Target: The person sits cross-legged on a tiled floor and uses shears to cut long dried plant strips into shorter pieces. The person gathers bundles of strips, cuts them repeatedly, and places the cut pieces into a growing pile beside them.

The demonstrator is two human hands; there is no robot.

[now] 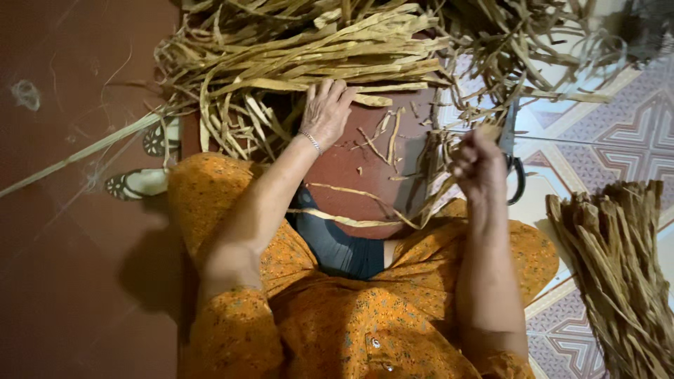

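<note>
My left hand point(326, 110) reaches forward with fingers spread, its fingertips resting on the near edge of a big loose heap of dried tan plant strips point(302, 56). A thin bracelet circles that wrist. My right hand point(477, 163) is closed in a fist around a few long dried strips point(365, 217) that trail down and left across my lap. Just beyond that hand lies a pair of dark-handled scissors point(514, 168) on the floor.
A tidy bundle of similar strips point(618, 260) lies on the patterned tile floor point(618, 133) at the right. A dark red floor point(70, 245) spreads to the left. Two patterned sandals point(137, 184) sit near my orange-clad knee point(203, 182).
</note>
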